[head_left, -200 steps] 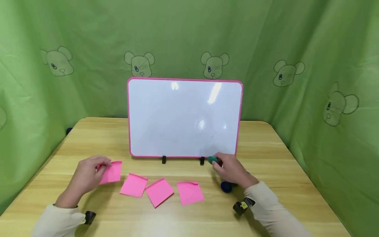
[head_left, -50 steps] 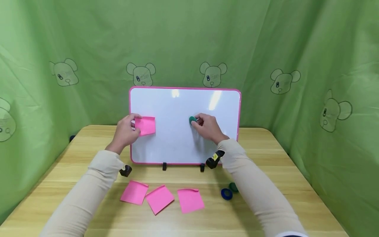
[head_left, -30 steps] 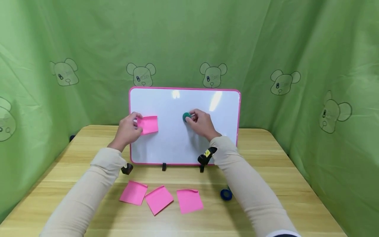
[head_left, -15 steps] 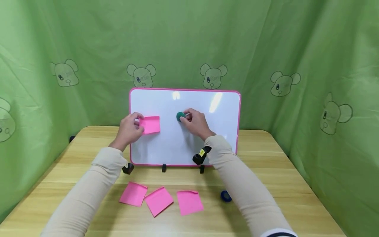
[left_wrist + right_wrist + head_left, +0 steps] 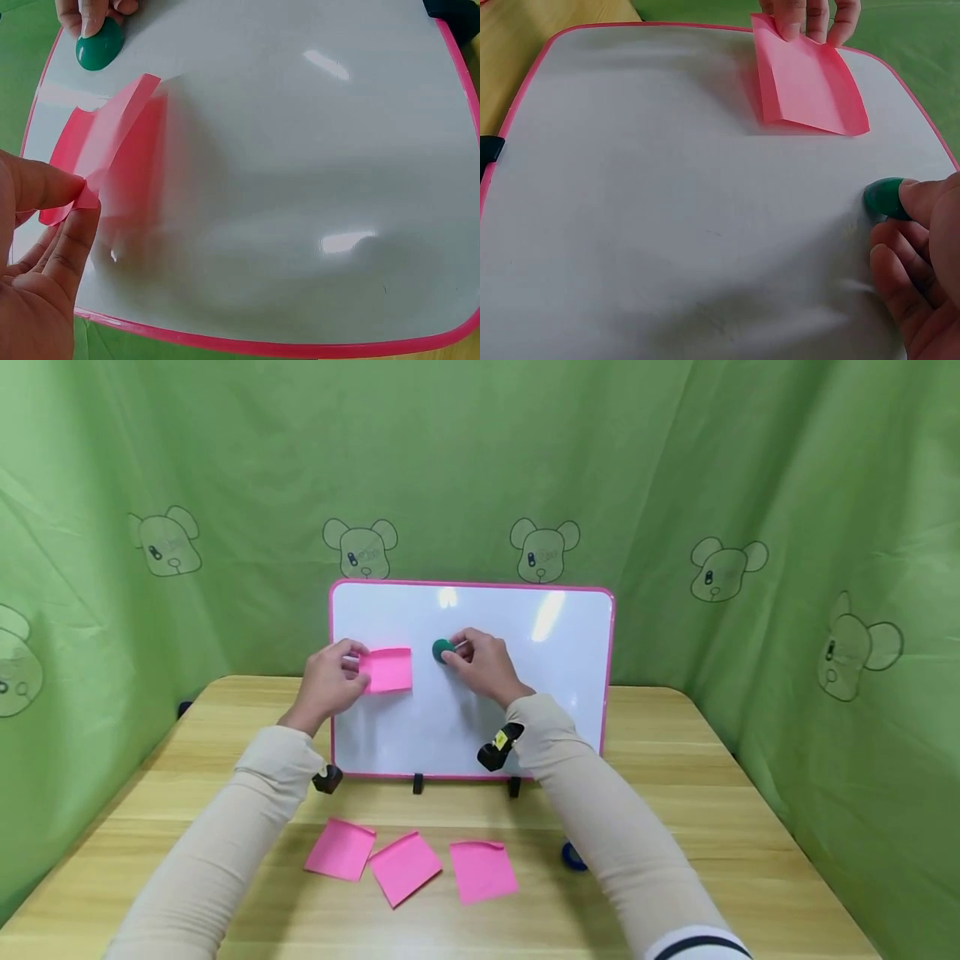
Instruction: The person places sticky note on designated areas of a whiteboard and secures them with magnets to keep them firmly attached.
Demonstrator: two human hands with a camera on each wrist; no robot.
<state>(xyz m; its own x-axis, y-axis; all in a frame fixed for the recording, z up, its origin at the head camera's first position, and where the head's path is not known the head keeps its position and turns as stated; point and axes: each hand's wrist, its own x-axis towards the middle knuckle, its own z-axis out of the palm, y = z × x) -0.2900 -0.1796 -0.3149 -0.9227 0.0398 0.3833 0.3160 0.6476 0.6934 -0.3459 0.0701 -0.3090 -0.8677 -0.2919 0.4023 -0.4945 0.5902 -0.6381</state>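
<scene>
My left hand [image 5: 328, 683] pinches a pink sticky note [image 5: 390, 670] by its left edge, in front of the left half of a pink-framed whiteboard [image 5: 450, 727]. In the left wrist view the note [image 5: 112, 135] bends and casts a reflection on the board. Between thumb and fingers my right hand [image 5: 486, 664] holds a round green magnet [image 5: 442, 650], a little right of the note. From the right wrist the magnet [image 5: 886, 199] appears close over the board surface, apart from the note [image 5: 810, 82].
On the wooden table [image 5: 660, 760] lie three more pink sticky notes, the left one [image 5: 341, 850], the middle one [image 5: 405, 868] and the right one [image 5: 483, 872]. A blue magnet [image 5: 573, 857] is partly hidden by the right sleeve. Black feet [image 5: 417, 783] support the board.
Both hands have gone from near the table up to the board, carrying the note and green magnet. Lately the note has shifted right and the magnet left, narrowing the gap between them.
</scene>
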